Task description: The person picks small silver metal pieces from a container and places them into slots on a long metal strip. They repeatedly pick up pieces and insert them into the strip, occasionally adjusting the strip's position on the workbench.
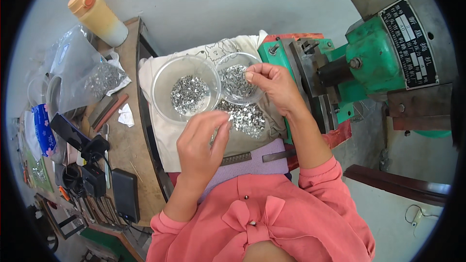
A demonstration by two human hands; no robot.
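Seated person, cloth [162,138] spread over the lap, green press [383,53] at right.

Two clear bowls sit on the cloth, touching. Left bowl [160,75], the larger, holds a modest heap of small shiny metal parts [189,93]. Right bowl [257,98] holds a similar heap. A third batch, the loose pile [246,118], lies straight on the cloth just near of the right bowl.

Right hand [275,83]: fingers pinched at the far rim of the right bowl, thumb and forefinger closed together; whether a part sits between them is too small to tell. Left hand [201,143]: fingers bunched, tips together, hovering over the near edge of the left bowl; cannot tell if it holds a part.

Progress, as a judgement: parts are spread across both bowls and the cloth, so the sorting looks midway, with a good share of loose pieces unhandled.

Counter [128,140] at left carries a bag of parts [85,75], a bottle [97,14] and chargers.
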